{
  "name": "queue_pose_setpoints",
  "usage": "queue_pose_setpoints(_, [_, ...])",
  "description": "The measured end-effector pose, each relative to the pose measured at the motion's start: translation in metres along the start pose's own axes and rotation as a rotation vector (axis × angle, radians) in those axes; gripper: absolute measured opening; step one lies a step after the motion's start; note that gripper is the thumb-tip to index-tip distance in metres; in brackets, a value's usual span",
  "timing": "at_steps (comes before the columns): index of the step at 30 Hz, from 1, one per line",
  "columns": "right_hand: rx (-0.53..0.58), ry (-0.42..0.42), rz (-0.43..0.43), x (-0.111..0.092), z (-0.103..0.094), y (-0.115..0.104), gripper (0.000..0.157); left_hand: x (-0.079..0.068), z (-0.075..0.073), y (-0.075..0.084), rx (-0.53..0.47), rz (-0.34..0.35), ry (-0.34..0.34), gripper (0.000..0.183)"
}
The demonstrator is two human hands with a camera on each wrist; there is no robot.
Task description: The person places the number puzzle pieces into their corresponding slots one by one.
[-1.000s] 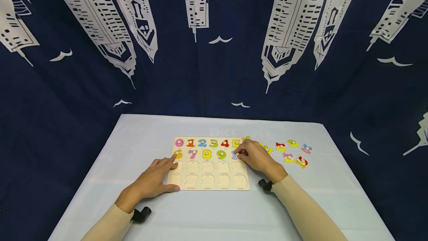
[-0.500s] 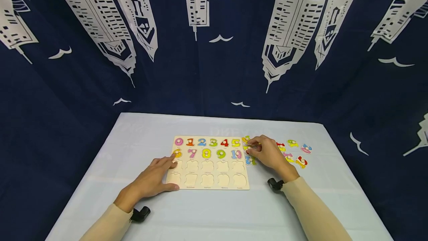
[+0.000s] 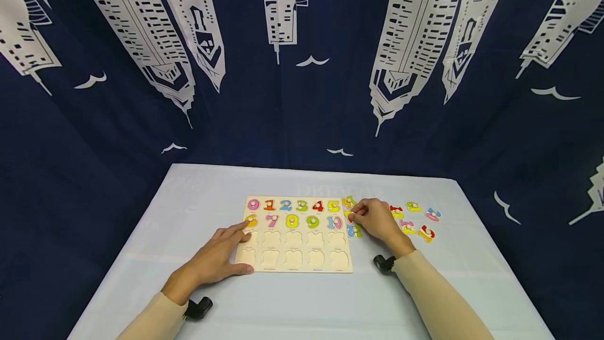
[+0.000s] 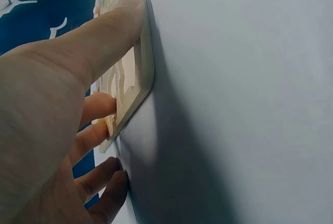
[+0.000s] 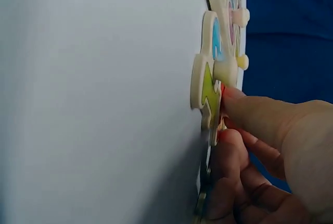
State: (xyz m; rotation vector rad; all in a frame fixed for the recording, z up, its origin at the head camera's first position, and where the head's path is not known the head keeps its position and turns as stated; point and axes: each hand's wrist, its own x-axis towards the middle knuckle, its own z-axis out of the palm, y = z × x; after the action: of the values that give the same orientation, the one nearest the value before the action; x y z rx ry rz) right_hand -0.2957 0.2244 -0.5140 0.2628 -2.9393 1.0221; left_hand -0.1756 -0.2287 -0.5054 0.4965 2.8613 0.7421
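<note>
My left hand rests along the left side of a wooden number puzzle board, thumb near its lower corner. The left wrist view shows that thumb lying over the board's edge. Coloured numbers from 0 to 10 fill the upper two rows; the lower two rows hold bare recesses. Just right of the board, my right hand pinches a red-and-yellow number puzzle piece, mostly covered by the fingers. Beside it lies a blue-and-green number piece, whose knob shows in the right wrist view.
A yellow-green piece lies by the board's upper right corner. Several more knobbed pieces, among them a pink-and-yellow one and a blue-and-pink one, are scattered farther right. The white table ends at a dark blue curtain.
My right hand has left the 10 in the second row and moved right to the loose pieces, where its fingertips now grip the red-and-yellow one. My left hand stays on the board.
</note>
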Motion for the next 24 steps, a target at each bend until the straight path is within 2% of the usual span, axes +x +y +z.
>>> queue_pose_setpoints(5, [-0.025, -0.004, 0.017, -0.002, -0.002, -0.004, 0.007, 0.000, -0.001, 0.001, -0.003, 0.023, 0.009, 0.086])
queue_pose_setpoints(10, [-0.054, 0.049, 0.000, -0.011, -0.007, -0.010, 0.004, 0.003, 0.000, 0.002, -0.005, 0.027, 0.013, 0.085])
queue_pose_setpoints(14, [-0.042, 0.080, -0.069, -0.019, -0.007, -0.020, 0.005, 0.004, 0.002, 0.000, -0.004, 0.016, 0.017, 0.085])
queue_pose_setpoints(17, [-0.031, 0.089, -0.157, -0.023, -0.001, -0.032, 0.007, 0.004, 0.003, -0.001, -0.014, 0.005, 0.026, 0.086])
queue_pose_setpoints(21, [-0.015, 0.096, -0.285, -0.027, 0.012, -0.055, 0.010, 0.003, 0.005, -0.003, -0.027, -0.015, 0.042, 0.091])
queue_pose_setpoints(24, [0.012, 0.071, -0.368, -0.029, 0.027, -0.074, 0.011, 0.001, 0.006, -0.005, -0.030, -0.034, 0.047, 0.092])
